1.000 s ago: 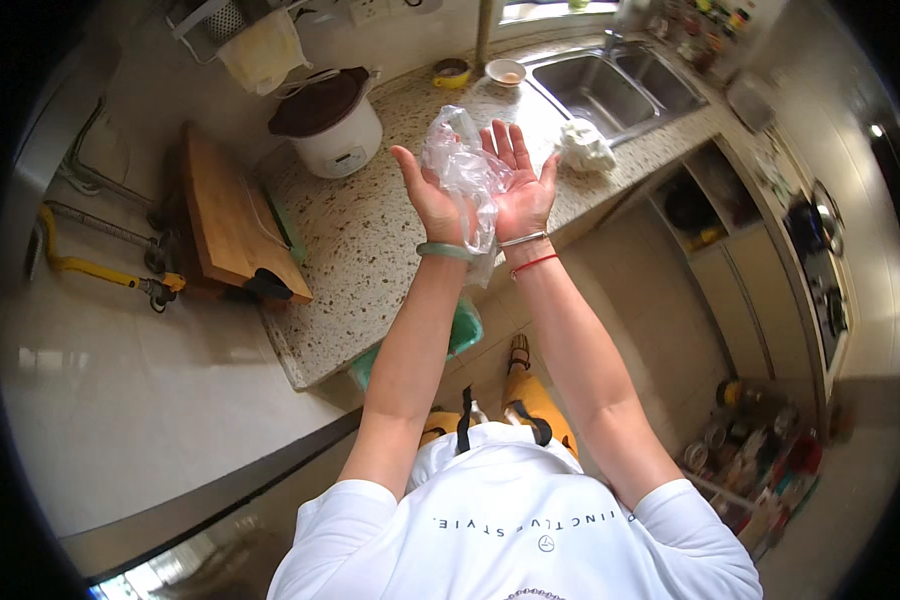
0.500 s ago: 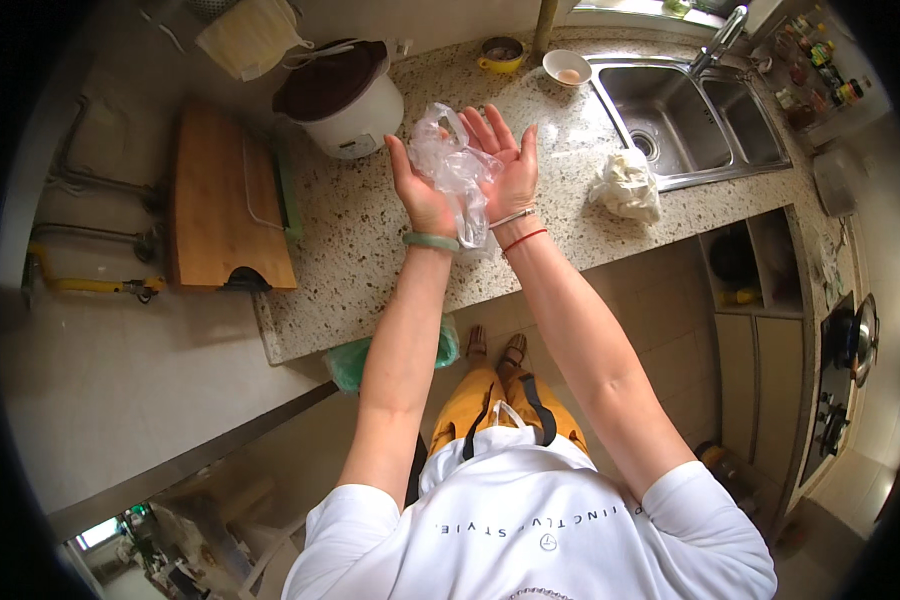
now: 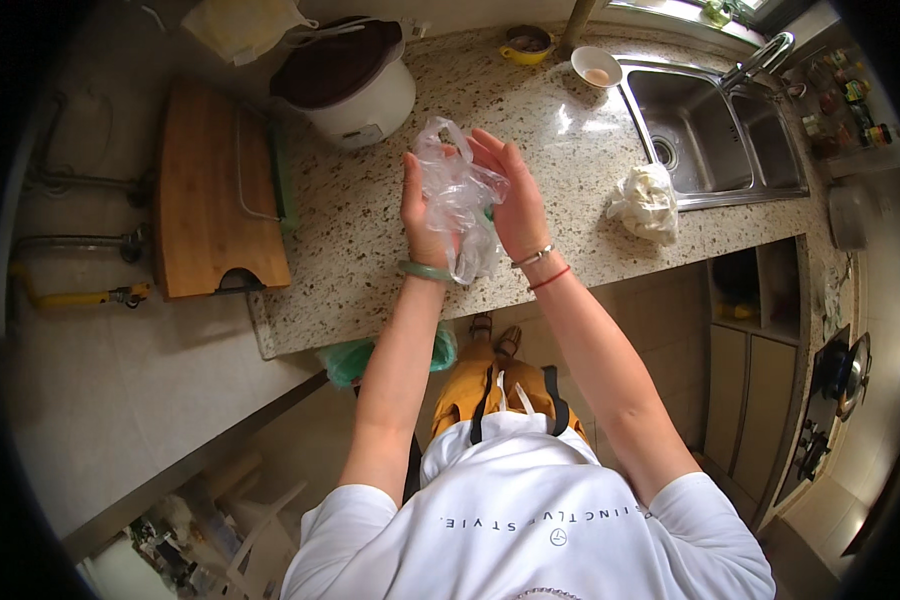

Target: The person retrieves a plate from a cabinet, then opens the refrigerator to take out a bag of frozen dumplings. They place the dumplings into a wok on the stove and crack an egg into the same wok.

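The clear bag [image 3: 457, 190] is scrunched but not put down, between my left hand [image 3: 422, 232] and right hand [image 3: 523, 208], fingers cupped open, over the worktop [image 3: 345, 265] near its front edge.

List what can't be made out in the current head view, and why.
All in the head view:
Left hand's fingers: mostly behind the clear plastic bag.
White crumpled bundle: whatever is inside is covered by its outer folds.
Cooker: inside hidden by its dark lid.
Green-lined bin: partly behind the left forearm.
Pale hanging item: top cut off by the upper edge.
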### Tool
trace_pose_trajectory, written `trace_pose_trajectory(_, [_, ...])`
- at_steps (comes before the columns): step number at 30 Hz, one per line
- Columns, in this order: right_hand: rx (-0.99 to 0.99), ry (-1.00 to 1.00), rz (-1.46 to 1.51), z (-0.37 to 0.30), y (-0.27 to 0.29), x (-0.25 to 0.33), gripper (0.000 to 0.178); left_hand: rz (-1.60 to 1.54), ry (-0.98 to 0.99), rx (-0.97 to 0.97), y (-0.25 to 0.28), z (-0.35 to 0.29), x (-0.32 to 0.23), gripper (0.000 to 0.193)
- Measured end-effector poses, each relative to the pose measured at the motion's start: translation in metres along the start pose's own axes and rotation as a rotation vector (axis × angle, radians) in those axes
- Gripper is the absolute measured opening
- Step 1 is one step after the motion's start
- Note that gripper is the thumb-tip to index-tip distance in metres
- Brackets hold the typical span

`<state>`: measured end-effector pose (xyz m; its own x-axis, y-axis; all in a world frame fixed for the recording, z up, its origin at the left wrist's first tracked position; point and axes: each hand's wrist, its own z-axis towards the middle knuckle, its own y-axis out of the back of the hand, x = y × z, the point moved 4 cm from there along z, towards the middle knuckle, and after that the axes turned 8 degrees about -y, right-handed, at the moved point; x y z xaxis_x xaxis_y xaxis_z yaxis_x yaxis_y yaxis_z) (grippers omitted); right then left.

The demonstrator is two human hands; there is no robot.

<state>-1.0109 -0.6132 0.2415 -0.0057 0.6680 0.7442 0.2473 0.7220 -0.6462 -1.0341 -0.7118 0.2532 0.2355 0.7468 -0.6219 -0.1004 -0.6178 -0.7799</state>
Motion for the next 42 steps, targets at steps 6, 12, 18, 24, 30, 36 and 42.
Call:
trace_pose_trajectory(6, [-0.066,-0.046,-0.396,-0.019,0.002,-0.021,0.064,0.109,-0.052,0.021,0.02,-0.003,0.001,0.042])
trace_pose_trajectory(12, [-0.14,0.041,-0.781,-0.021,0.032,-0.053,0.061,0.259,0.015,-0.05,0.058,-0.005,0.017,0.039])
trace_pose_trajectory(18, [-0.157,0.037,-0.768,-0.032,0.046,-0.072,0.06,0.476,0.057,-0.072,0.079,-0.014,0.021,0.043])
trace_pose_trajectory(24, [-0.283,0.074,-0.48,-0.053,0.085,-0.013,0.051,0.963,-0.262,-0.129,0.042,-0.019,-0.022,0.056])
trace_pose_trajectory(30, [-0.644,0.232,-0.381,-0.103,0.185,0.076,0.036,0.842,-0.666,0.204,-0.082,-0.047,-0.042,0.034])
trace_pose_trajectory(36, [-0.741,0.253,-0.485,-0.114,0.283,0.11,0.035,0.998,-0.598,1.107,-0.233,-0.113,0.026,0.032])
trace_pose_trajectory(42, [-0.735,0.208,-0.676,-0.105,0.332,0.116,0.037,1.087,-0.711,1.463,-0.327,-0.193,0.051,0.014])
